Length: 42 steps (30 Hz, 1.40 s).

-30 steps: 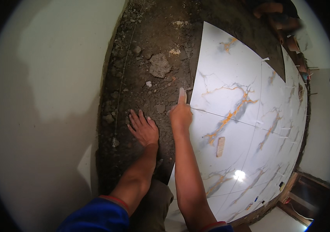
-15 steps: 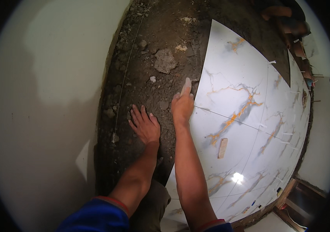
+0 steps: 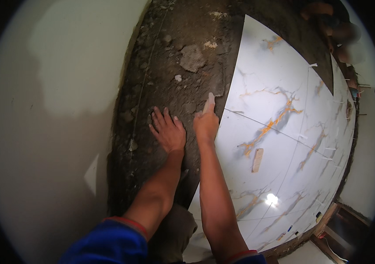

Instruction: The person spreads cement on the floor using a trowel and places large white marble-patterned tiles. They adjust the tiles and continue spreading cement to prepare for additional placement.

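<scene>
Your right hand (image 3: 206,126), a little past twelve o'clock from the middle of your view, is closed round the pale handle of what looks like a trowel (image 3: 207,104). The tool points toward twelve, over the rough strip of damp-looking earth or mortar (image 3: 165,94), just beside the edge of the marble-patterned tile (image 3: 269,81) at its three o'clock. Its blade barely shows against the dark ground, so you cannot tell its full shape.

Your left hand (image 3: 169,133), at nine o'clock from the right, lies palm down with fingers spread on the ground and has hold of nothing.

Expect the trowel to be light and stiff; the handle is probably wood, and dust or wet grit could make it slick. Keep your hold on the handle, well back from the blade. The ground looks crumbly, and the flat lump (image 3: 192,58) near eleven o'clock from your right hand could jar the blade. The tile is likely hard, heavy, smooth and brittle at its rim, so avoid levering metal against it; flat palms under its edges would suit it better than fingertips on its glossy face.
</scene>
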Tool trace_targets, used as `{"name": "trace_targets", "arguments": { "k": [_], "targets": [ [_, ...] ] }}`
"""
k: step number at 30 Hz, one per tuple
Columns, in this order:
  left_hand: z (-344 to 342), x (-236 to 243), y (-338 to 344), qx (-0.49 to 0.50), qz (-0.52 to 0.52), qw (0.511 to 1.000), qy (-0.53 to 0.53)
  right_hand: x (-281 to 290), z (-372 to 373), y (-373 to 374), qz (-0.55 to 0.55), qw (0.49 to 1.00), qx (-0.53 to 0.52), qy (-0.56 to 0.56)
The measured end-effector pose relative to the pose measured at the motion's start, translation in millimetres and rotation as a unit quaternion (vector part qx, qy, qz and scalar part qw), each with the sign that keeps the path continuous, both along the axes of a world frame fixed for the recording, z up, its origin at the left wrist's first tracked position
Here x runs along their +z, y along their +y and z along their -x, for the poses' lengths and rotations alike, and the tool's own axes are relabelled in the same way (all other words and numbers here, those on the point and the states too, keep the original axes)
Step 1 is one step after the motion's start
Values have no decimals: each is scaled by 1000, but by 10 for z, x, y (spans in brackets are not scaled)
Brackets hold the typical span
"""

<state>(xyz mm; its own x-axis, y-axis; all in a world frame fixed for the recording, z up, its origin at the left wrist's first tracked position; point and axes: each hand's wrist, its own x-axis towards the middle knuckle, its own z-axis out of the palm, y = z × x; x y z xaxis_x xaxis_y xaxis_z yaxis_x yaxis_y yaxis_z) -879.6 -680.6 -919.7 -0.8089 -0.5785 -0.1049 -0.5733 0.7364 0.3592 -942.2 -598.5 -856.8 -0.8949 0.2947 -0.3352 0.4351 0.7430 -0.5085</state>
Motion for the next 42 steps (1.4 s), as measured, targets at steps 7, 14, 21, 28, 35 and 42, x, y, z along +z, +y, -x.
{"name": "trace_targets", "arguments": {
  "k": [7,14,21,28,35,42],
  "targets": [
    [0,-24,4,5,9,1000,13,71,-802,-26,91,995,-38,28],
    [-6,-44,8,5,-2,1000,24,291,-749,-140,46,986,56,152],
    [4,3,-3,4,-14,1000,11,113,86,-216,205,967,-140,50],
    [11,51,-11,7,-23,1000,-6,263,340,-357,273,940,-202,1],
    [4,16,-5,3,8,1000,-8,191,821,-70,164,985,-61,0],
    [-5,28,-4,4,-11,1000,-6,51,282,-187,219,965,-110,94]
  ]
}}
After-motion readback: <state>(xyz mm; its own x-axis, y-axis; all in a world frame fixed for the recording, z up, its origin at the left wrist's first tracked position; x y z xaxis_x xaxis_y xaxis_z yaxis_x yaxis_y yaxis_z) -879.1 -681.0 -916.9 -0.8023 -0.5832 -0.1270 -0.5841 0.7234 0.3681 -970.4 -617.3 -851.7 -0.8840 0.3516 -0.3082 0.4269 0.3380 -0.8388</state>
